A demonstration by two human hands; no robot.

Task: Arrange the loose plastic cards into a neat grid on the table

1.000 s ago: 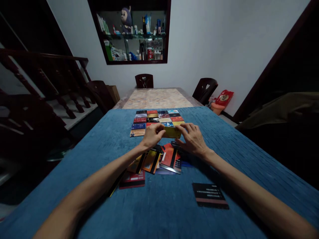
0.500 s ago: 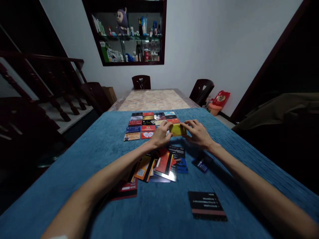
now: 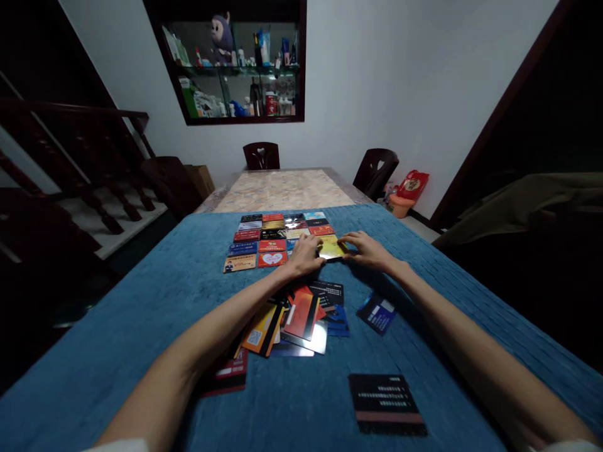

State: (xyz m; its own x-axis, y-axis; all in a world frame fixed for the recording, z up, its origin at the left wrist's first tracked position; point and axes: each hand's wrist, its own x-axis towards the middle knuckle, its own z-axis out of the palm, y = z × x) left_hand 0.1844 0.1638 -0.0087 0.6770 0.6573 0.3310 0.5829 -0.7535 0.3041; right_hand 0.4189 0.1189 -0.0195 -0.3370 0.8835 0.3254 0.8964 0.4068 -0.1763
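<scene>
dim room, white wall at the far end with a glass-fronted shelf niche (image 3: pixel 235 63) and dark chairs (image 3: pixel 261 155) past a pale marble table (image 3: pixel 282 188); nearer, a blue ribbed cloth (image 3: pixel 141 314) covers the working surface.

head view: both hands meet at a yellow card (image 3: pixel 331 249), which lies flat or nearly flat on the cloth at the near right corner of a tidy grid of cards (image 3: pixel 264 238). the left hand (image 3: pixel 305 254) pinches the card's left edge, fingers curled onto it; the right hand (image 3: pixel 365 249) rests fingertips on its right edge, fingers spread and low, more pressing than clasping. just left of the grip sit the red and orange cards of the grid's front row; behind the grip run the further rows. toward the wrists, under both forearms, lies a loose heap of cards (image 3: pixel 292 317), overlapping and skewed. right of that heap a dark blue card (image 3: pixel 377 312) lies alone, and nearer the body a black card (image 3: pixel 386 402) lies face down.

to seat the yellow card well, it seems best to keep it level, square its long edge with the row beside it, leave a gap matching its neighbours, and lift the fingers straight off so nothing slides.
</scene>
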